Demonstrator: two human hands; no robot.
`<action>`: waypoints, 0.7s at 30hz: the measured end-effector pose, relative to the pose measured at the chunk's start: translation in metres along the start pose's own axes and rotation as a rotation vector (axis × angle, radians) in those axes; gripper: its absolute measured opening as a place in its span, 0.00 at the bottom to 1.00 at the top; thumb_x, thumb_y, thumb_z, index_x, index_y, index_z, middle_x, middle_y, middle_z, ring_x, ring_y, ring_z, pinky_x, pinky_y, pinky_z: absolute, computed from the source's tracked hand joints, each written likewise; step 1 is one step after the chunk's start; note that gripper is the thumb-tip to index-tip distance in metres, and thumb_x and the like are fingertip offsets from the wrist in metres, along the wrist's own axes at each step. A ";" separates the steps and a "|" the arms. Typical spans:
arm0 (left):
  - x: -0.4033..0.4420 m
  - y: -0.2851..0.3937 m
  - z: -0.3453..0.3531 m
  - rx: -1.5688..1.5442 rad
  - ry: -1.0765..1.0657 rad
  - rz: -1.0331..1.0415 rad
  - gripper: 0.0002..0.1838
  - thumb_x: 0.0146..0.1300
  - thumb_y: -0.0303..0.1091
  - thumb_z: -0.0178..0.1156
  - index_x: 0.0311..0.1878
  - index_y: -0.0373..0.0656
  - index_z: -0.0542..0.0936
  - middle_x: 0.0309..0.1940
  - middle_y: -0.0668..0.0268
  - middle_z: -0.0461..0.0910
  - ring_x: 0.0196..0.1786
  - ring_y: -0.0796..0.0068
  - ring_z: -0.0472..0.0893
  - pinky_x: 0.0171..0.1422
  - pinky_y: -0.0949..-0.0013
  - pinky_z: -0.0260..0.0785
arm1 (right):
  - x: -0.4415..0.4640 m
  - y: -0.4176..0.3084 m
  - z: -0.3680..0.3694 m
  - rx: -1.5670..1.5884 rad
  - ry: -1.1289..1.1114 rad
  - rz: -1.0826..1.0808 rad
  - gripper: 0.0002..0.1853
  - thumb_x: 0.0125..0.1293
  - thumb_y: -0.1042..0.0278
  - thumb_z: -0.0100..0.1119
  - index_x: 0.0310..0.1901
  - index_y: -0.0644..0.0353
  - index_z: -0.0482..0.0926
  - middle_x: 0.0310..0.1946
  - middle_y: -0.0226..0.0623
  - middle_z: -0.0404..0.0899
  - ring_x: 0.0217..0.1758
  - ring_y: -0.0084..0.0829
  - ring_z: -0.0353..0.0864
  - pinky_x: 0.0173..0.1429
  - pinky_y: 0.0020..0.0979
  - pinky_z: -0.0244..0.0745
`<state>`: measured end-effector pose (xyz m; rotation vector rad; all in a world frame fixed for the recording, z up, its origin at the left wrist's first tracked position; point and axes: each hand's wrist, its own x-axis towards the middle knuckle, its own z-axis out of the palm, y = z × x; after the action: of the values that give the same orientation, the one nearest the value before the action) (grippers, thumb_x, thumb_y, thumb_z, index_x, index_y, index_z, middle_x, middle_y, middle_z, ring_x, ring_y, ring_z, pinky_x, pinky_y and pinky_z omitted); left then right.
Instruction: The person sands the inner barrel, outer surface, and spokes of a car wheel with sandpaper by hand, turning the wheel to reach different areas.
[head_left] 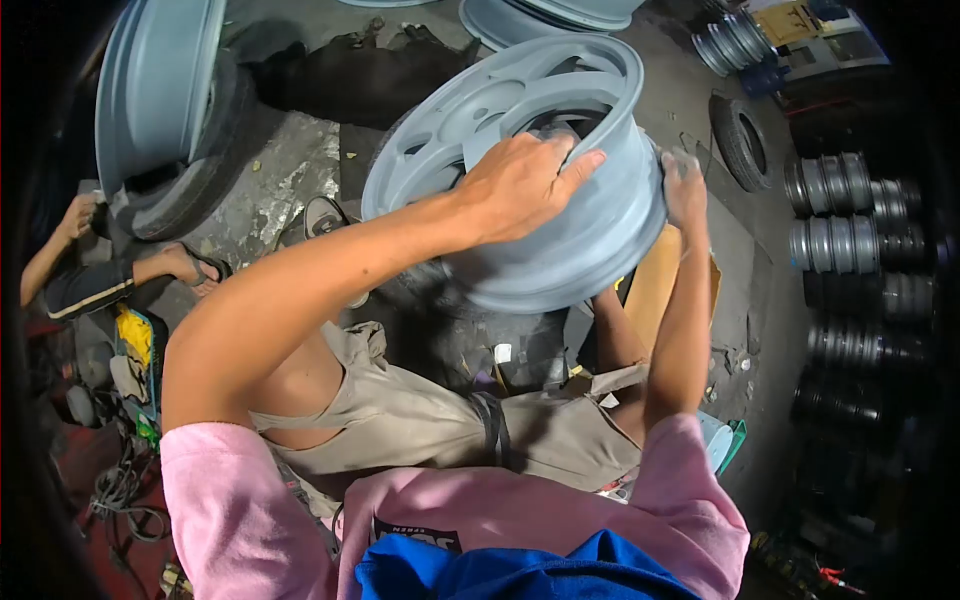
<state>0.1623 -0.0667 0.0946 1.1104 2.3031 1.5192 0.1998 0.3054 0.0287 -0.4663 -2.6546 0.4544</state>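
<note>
You have one wheel rim point(598, 222) just ahead of your lap, matte pale grey-blue and tireless. It sits tilted, its spoked face (with rounded openings) toward your upper left, its broad barrel toward your lower right.

Grey wheel rim point(565, 255) beneath left hand point(520, 185), blurred right hand point(684, 188) apparently at its edge

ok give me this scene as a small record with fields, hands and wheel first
wheel: grey wheel, tilted
left grip: on the wheel's near rim
right grip: at the wheel's right edge, fingertips blurred
far left: another person's hand, near a second grey wheel
right side: loose tire, rows of wheels
unclear: anything under the fingers
</note>
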 end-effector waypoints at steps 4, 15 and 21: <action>0.002 0.000 0.002 0.007 -0.008 -0.010 0.29 0.81 0.51 0.51 0.34 0.30 0.75 0.17 0.42 0.71 0.23 0.38 0.72 0.33 0.47 0.66 | 0.105 0.021 0.034 0.122 -0.573 0.449 0.33 0.75 0.43 0.56 0.53 0.76 0.85 0.51 0.59 0.87 0.55 0.50 0.88 0.65 0.44 0.77; 0.003 -0.011 0.005 -0.050 0.076 0.108 0.31 0.80 0.52 0.51 0.28 0.33 0.73 0.16 0.43 0.73 0.24 0.34 0.74 0.32 0.45 0.68 | 0.083 0.004 0.037 0.341 -0.569 0.536 0.43 0.77 0.32 0.47 0.55 0.77 0.84 0.46 0.58 0.88 0.48 0.47 0.90 0.59 0.43 0.81; 0.000 -0.007 0.002 0.002 0.011 0.057 0.32 0.80 0.56 0.48 0.29 0.33 0.75 0.21 0.41 0.77 0.31 0.34 0.78 0.40 0.43 0.71 | -0.072 -0.047 -0.006 0.025 -0.060 0.374 0.39 0.81 0.37 0.43 0.54 0.77 0.82 0.48 0.70 0.84 0.58 0.65 0.83 0.62 0.53 0.74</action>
<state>0.1602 -0.0668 0.0877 1.1809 2.2991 1.5477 0.2532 0.2369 0.0281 -0.9620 -2.6163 0.6186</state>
